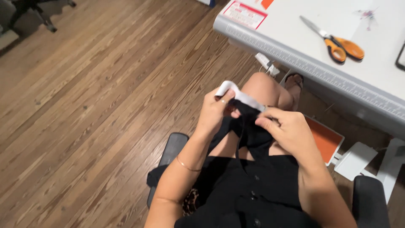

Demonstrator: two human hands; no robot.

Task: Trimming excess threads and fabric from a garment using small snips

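Left hand point(214, 110) pinches white strip point(238, 95) onto black cloth point(252, 128); right hand point(286, 131) grips cloth beside it. Best kept taut, edges aligned.

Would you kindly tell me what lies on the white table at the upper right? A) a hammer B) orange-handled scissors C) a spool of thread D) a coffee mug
B: orange-handled scissors lie on the white table, away from the hands, which hold a white strip against black fabric.
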